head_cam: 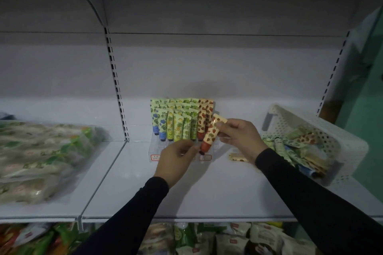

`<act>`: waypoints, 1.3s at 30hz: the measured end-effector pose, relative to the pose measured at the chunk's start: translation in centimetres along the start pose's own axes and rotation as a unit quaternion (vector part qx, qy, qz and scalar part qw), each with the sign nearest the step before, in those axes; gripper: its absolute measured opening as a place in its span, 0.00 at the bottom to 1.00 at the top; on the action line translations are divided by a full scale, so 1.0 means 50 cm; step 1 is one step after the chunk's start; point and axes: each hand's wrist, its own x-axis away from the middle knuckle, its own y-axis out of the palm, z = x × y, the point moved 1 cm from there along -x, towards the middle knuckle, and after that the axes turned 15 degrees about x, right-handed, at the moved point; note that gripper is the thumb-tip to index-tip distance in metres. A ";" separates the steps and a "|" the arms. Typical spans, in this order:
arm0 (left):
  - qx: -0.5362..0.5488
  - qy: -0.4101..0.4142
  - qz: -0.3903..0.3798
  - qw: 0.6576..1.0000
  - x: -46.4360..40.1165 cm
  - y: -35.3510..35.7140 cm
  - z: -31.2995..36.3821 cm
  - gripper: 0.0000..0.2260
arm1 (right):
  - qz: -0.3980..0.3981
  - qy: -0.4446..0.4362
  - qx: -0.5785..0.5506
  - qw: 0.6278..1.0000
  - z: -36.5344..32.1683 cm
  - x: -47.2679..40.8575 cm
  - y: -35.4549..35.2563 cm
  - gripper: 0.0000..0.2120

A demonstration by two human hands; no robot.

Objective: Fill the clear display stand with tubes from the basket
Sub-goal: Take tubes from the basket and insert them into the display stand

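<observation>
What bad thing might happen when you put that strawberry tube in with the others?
The strawberry tube might bump the closely packed tubes standing in the clear stand and tip some over. Another tube lies loose on the shelf under the right hand, so a sleeve might sweep it off.

Your left hand (176, 158): bare, no glove, ring or watch showing | your right hand (241, 136): bare likewise | your sleeves: long, black, plain, close-fitting, each ending at the wrist | your left cuff: slightly bunched edge | fabric: matte, no logo or marking you can read in this dim light
</observation>
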 end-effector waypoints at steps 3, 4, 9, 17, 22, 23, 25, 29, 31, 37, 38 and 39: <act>-0.196 0.044 0.092 0.975 -0.003 -0.055 -0.021 0.17 | 0.055 -0.033 0.090 0.994 -0.001 -0.032 -0.018 0.07; -0.235 0.051 0.115 0.964 -0.004 -0.073 -0.029 0.20 | 0.072 -0.039 0.119 0.989 0.002 -0.043 -0.022 0.08; -0.317 -0.042 0.116 0.940 -0.028 -0.132 -0.090 0.34 | 0.144 -0.063 0.190 0.969 0.006 -0.087 -0.030 0.12; -0.292 -0.068 0.082 0.951 -0.040 -0.139 -0.129 0.32 | 0.151 -0.078 0.204 0.964 0.016 -0.130 -0.004 0.10; -0.300 -0.050 0.089 0.949 -0.040 -0.136 -0.132 0.27 | 0.135 -0.079 0.235 0.959 0.029 -0.143 0.015 0.11; -0.298 -0.046 0.087 0.949 -0.041 -0.137 -0.134 0.25 | 0.132 -0.079 0.245 0.957 0.033 -0.144 0.017 0.11; -0.301 -0.038 0.083 0.949 -0.041 -0.138 -0.136 0.25 | 0.127 -0.077 0.256 0.955 0.039 -0.145 0.021 0.12; -0.313 -0.033 0.087 0.945 -0.042 -0.135 -0.138 0.28 | 0.116 -0.082 0.291 0.946 0.042 -0.143 0.025 0.16; -0.308 -0.026 0.087 0.947 -0.042 -0.135 -0.140 0.26 | 0.121 -0.097 0.313 0.937 0.037 -0.143 0.023 0.19; -0.307 -0.023 0.090 0.947 -0.042 -0.140 -0.148 0.26 | 0.134 -0.090 0.278 0.947 0.032 -0.145 0.024 0.13; -0.308 -0.024 0.089 0.947 -0.043 -0.141 -0.150 0.27 | 0.133 -0.091 0.281 0.946 0.030 -0.143 0.024 0.13; -0.308 -0.026 0.088 0.947 -0.043 -0.141 -0.151 0.27 | 0.131 -0.093 0.290 0.944 0.028 -0.142 0.024 0.13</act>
